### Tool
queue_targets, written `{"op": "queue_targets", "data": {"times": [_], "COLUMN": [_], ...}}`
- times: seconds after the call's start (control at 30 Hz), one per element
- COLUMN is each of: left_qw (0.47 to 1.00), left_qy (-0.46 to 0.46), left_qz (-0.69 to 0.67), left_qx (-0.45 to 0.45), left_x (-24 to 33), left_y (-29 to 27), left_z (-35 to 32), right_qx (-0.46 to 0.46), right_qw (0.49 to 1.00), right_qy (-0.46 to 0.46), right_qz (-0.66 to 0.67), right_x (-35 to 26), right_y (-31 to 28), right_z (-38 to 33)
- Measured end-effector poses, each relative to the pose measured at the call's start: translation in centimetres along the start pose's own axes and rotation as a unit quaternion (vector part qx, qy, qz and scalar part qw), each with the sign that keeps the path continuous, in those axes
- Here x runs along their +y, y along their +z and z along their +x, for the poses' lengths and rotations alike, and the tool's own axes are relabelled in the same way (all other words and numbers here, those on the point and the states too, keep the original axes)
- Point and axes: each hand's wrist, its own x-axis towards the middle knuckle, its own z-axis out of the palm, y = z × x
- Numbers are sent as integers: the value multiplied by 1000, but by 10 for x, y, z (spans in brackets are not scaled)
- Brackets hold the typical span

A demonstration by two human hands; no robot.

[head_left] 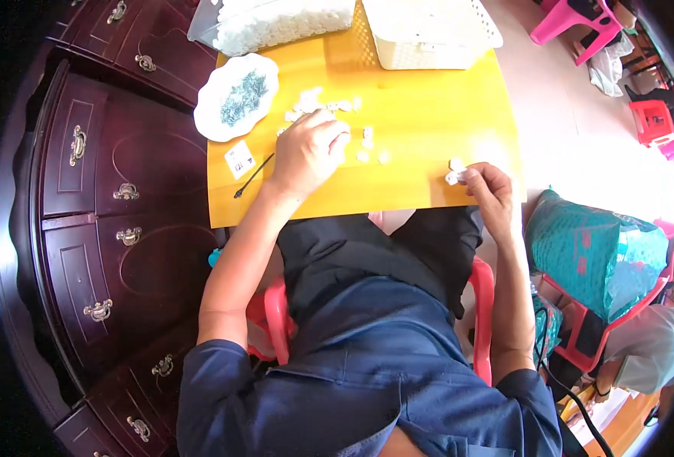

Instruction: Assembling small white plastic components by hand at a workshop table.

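At centre right, a small white plastic fitting (452,177) is pinched by the right hand (493,194), probably best held lightly by its edges; the left hand (310,145) is curled at upper centre, its grip hidden. Counted: one scalloped dish (207,95) upper left, one tub (204,23) and one basket (421,58) at top; clustered white pieces (344,106) cannot be counted.

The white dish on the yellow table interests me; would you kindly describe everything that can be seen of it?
The white dish has a wavy, scalloped rim and looks like plastic or ceramic. It sits upright at the far left of the yellow table, its left side reaching past the edge in this view. Thin, grey, metallic-looking pieces lie loosely inside. Neither the left hand nor the right hand touches it.
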Motion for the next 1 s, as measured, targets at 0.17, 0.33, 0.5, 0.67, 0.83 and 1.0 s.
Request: {"op": "queue_targets", "data": {"times": [0.17,0.33,0.5,0.67,0.83,1.0], "left_qw": [999,994,995,995,985,957], "left_qy": [24,40,52,72,-29,-82], "left_qz": [32,52,70,32,-161,-278], "left_qx": [-23,-83,-53,-61,-59,-21], "left_x": [-14,-19,-25,-17,1,15], "left_y": [15,17,31,11,-19,-19], "left_z": [10,15,18,26,4,-37], "right_qx": [64,54,27,11,81,53], "right_qw": [990,981,970,965,945,957], "right_qy": [-32,-40,-24,11,-68,-137], "right_qz": [-120,-180,-242,-262,-311,-251], "right_x": [1,-7,-12,-6,-13,-39], "right_y": [-6,-7,-6,-6,1,46], "right_z": [21,33,44,49,52,46]}}
